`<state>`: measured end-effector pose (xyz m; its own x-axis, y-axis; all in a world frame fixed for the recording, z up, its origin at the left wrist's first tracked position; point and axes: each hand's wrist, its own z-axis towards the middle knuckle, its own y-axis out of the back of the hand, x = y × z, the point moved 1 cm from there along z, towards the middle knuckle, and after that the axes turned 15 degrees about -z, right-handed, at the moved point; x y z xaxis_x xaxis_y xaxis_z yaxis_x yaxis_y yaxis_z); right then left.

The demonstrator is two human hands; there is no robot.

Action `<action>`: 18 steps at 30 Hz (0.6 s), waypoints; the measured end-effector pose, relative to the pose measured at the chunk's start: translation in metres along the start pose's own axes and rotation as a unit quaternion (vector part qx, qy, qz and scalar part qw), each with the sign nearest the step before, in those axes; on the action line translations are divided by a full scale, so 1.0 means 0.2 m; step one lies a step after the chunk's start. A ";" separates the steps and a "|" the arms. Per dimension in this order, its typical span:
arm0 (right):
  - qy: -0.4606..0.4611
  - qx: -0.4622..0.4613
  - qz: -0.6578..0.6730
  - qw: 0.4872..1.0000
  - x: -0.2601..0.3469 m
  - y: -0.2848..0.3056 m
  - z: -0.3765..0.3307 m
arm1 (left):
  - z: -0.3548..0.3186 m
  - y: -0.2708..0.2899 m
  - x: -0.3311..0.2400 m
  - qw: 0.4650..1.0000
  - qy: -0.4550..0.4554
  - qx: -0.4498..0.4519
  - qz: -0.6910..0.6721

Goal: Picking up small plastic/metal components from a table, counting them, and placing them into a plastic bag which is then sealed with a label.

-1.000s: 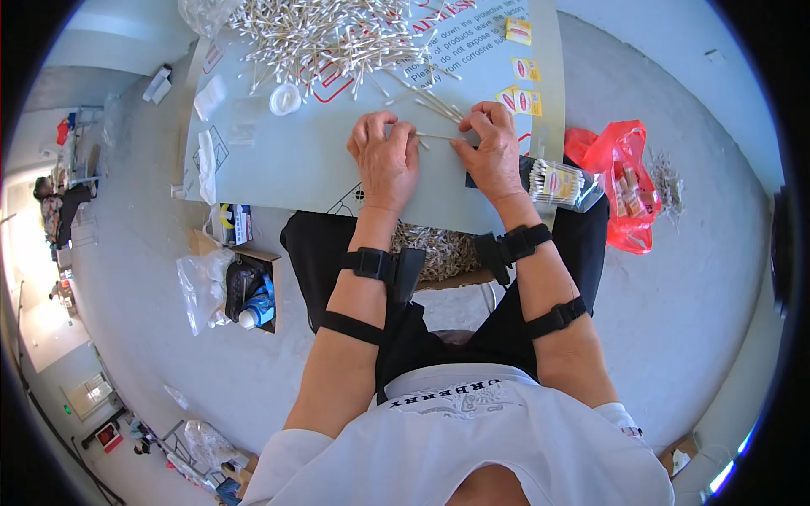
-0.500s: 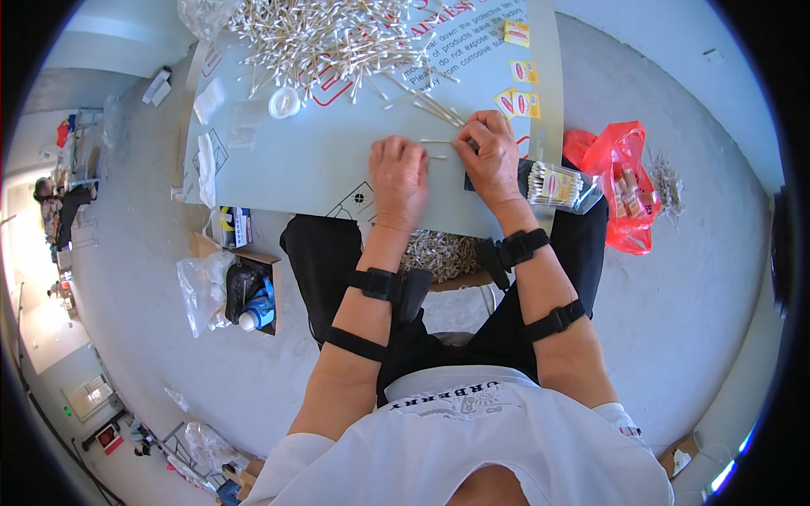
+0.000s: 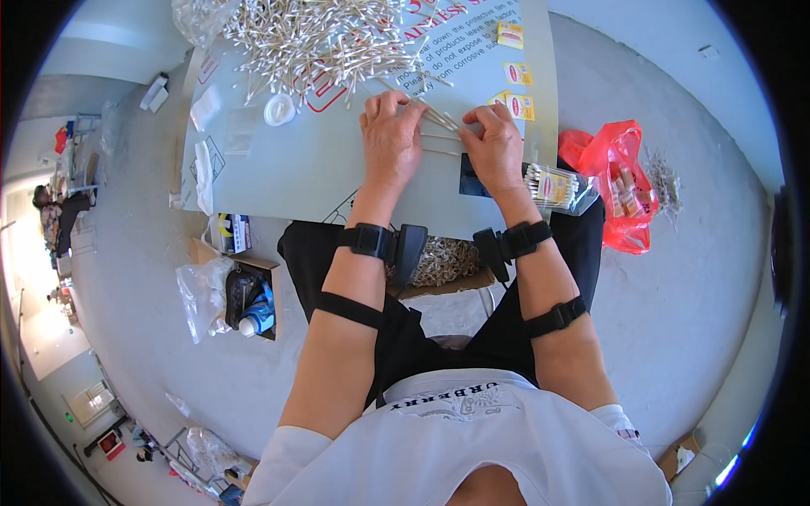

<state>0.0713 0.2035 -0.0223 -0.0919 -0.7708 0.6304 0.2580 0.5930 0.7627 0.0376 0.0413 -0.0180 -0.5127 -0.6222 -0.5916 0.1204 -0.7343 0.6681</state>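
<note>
My left hand (image 3: 391, 139) is closed at the left ends of a few loose white cotton swabs (image 3: 440, 116) on the table. Across from it, my right hand (image 3: 496, 150) pinches at the swabs' right ends with thumb and forefinger. Two more swabs (image 3: 440, 153) lie lower, spanning the gap between the hands. Beyond the left hand spreads a big heap of cotton swabs (image 3: 321, 46). A clear pack of swabs with a yellow card (image 3: 553, 184) lies beside my right wrist, at the table's near right edge.
Several yellow cards (image 3: 517, 73) lie along the table's right side. A round white lid (image 3: 279, 110) and white scraps (image 3: 205, 173) are at left. A red plastic bag (image 3: 620, 181) stands right of the table. Below are a carton of swabs (image 3: 443, 261) and, at left, a box (image 3: 272, 325) with a blue bottle.
My left hand has moved away from me, from the nearer swabs up to the farther loose ones. My right hand has stayed nearly in place, its fingers at the swab ends.
</note>
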 end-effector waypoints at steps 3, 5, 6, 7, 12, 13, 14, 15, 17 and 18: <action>0.007 0.012 -0.044 0.999 0.01 0.01 0.02 | 0.02 0.00 0.02 1.000 -0.001 0.004 -0.010; 0.008 0.019 -0.058 0.998 0.00 0.01 0.02 | 0.03 -0.01 0.03 1.000 0.001 0.010 -0.012; 0.010 0.011 -0.061 0.998 0.00 0.01 0.02 | 0.03 -0.01 0.03 1.000 0.002 0.015 -0.013; 0.012 0.004 -0.064 0.998 0.00 0.00 0.02 | 0.03 -0.01 0.03 1.000 0.002 0.015 -0.013; 0.019 -0.005 -0.069 0.997 -0.01 0.00 0.02 | 0.04 -0.02 0.02 1.000 -0.010 0.022 -0.015; 0.020 -0.004 -0.069 0.997 -0.01 0.00 0.02 | 0.04 -0.02 0.02 1.000 -0.010 0.022 -0.015; 0.019 -0.003 -0.069 0.997 -0.01 0.00 0.02 | 0.04 -0.02 0.01 1.000 -0.010 0.023 -0.015; 0.023 -0.003 -0.069 0.997 -0.01 0.00 0.03 | 0.03 -0.02 0.01 1.000 -0.011 0.024 -0.015; 0.027 -0.003 -0.069 0.997 0.00 0.00 0.03 | 0.03 -0.01 0.00 0.999 -0.017 0.031 -0.014; 0.026 0.007 -0.082 0.996 0.00 0.00 0.04 | 0.02 -0.02 0.00 0.999 -0.024 0.037 -0.014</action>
<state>0.0644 0.2052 -0.0209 -0.0813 -0.8686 0.4888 0.2296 0.4609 0.8572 0.0331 0.0448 -0.0183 -0.5555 -0.5867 -0.5892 0.0432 -0.7280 0.6842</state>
